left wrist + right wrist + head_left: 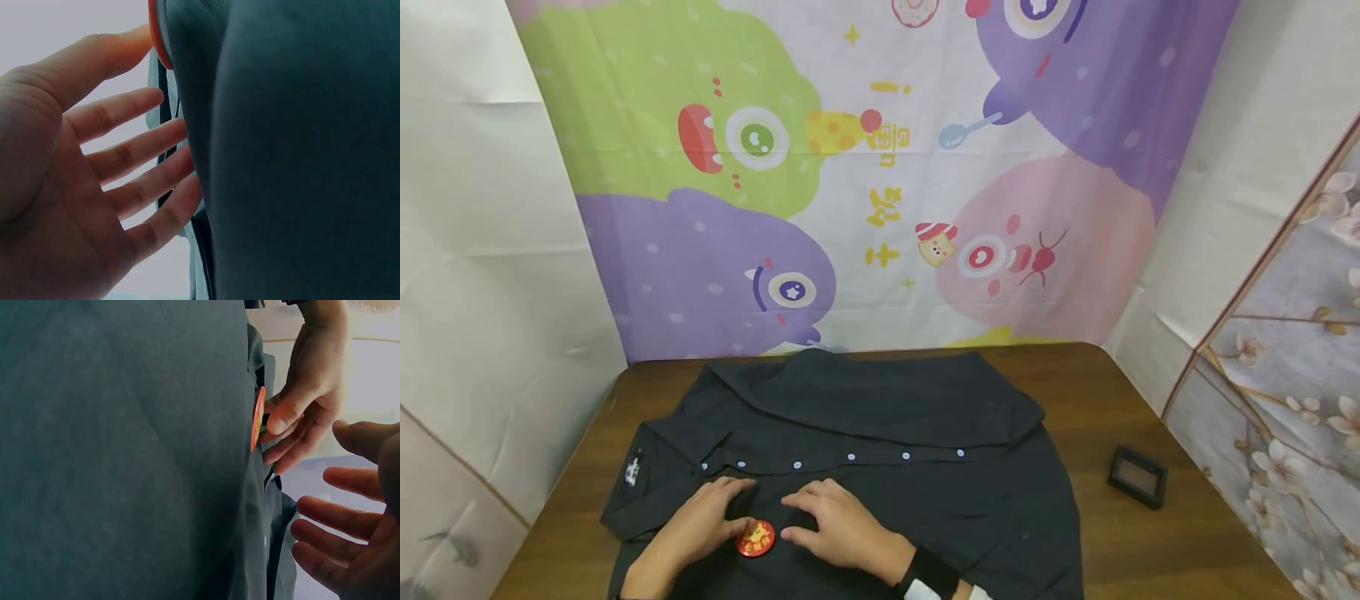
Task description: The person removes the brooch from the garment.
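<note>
— Red-orange badge (756, 538) first: lying on the near front of the black shirt (887, 433), between both hands.

— Left hand (696, 525)?

— Fingers straight and spread on the cloth, thumb tip touching the badge's rim. Nothing clasped, judging by the left wrist view.

— And the right hand (842, 529)?

— Flat and relaxed on the fabric just beside the badge, grasping nothing. Hard to tell whether a fingertip meets the rim.

— Advice for seating the badge well?

— Probably: smooth the cloth outward with the right palm, so no fold hides under the disc. Steady the rim with the left thumb and keep the face level, not tipped. Press lightly; too hard a push likely drags the fabric and skews the badge. Cannot tell how the back of the badge meets the cloth, so check by feel.

— Anything farther off worth minding?

— Row of pale buttons (850, 457) just beyond the fingers; best kept clear of any pull. Small black box (1137, 476) well apart on the right of the wooden table (1112, 400). Cartoon backdrop (850, 167) behind, out of the way.
</note>
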The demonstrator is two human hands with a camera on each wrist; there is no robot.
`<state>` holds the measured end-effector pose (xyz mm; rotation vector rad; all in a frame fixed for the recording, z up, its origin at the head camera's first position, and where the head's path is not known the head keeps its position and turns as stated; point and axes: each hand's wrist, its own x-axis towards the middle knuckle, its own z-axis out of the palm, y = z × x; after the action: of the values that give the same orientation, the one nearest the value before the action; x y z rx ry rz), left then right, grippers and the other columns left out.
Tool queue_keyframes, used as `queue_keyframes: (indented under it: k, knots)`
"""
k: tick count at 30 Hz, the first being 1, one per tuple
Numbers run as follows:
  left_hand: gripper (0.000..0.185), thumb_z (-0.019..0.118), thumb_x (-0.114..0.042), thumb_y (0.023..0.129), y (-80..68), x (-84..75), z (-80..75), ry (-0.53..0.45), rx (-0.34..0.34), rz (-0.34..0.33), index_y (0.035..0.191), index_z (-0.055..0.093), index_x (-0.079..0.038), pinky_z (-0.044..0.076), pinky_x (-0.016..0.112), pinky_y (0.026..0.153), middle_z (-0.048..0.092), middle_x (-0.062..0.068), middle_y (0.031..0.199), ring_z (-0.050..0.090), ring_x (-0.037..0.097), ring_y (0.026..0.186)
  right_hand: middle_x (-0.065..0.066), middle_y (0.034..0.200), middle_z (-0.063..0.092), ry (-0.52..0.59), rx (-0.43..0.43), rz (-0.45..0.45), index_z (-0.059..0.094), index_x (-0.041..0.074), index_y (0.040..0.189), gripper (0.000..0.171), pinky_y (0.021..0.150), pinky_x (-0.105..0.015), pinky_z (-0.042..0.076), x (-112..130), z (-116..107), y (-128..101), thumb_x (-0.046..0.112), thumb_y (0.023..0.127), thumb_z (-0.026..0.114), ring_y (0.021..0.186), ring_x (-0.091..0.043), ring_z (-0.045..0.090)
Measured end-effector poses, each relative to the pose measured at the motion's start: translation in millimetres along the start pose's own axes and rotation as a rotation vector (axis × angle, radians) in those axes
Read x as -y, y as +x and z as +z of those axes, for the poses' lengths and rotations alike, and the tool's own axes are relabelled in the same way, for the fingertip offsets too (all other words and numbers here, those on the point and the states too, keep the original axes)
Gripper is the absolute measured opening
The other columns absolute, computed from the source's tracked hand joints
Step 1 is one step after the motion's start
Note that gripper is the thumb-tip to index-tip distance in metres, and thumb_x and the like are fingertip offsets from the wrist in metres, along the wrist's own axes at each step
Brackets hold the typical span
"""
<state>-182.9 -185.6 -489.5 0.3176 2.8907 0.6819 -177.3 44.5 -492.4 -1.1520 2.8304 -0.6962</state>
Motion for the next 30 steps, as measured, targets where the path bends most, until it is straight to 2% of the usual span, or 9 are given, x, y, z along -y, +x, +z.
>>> queue_keyframes:
  k: [8,15,24,30]
  knots:
    - [0.045,0.077,-0.023,0.081,-0.4,0.8,1.1,-0.012,0.029,-0.031,0.120,0.065,-0.006,0.044,0.058,0.098,0.065,0.011,0.122,0.058,0.034,0.116,0.005,0.114,0.066,-0.008,0.011,-0.021,0.066,0.018,0.125,0.040,0.088,-0.020,0.049,1,7,2,0.042,0.094,0.062,0.102,-0.005,0.058]
    - [0.039,0.073,-0.020,0.085,-0.7,1.4,-0.9,-0.017,0.069,-0.017,0.119,0.066,-0.003,0.041,0.059,0.101,0.063,0.016,0.125,0.056,0.038,0.118,0.005,0.114,0.066,-0.019,0.020,-0.019,0.065,0.019,0.126,0.040,0.089,-0.020,0.048,2,10,6,0.042,0.093,0.063,0.101,-0.005,0.058]
    - [0.053,0.079,-0.021,0.073,-4.4,3.4,-1.1,-0.046,0.133,-0.027,0.120,0.065,0.001,0.039,0.062,0.103,0.058,0.019,0.131,0.049,0.042,0.125,0.005,0.112,0.066,-0.010,0.042,0.006,0.065,0.019,0.126,0.039,0.088,-0.020,0.049,5,12,9,0.039,0.092,0.065,0.100,-0.005,0.058]
    - [0.058,0.081,-0.025,0.073,-4.0,4.5,-1.3,-0.071,0.174,-0.052,0.121,0.065,0.002,0.038,0.062,0.104,0.056,0.020,0.134,0.046,0.043,0.127,0.005,0.111,0.065,-0.011,0.045,-0.004,0.066,0.019,0.126,0.039,0.086,-0.019,0.048,4,14,12,0.039,0.092,0.066,0.098,-0.005,0.057]
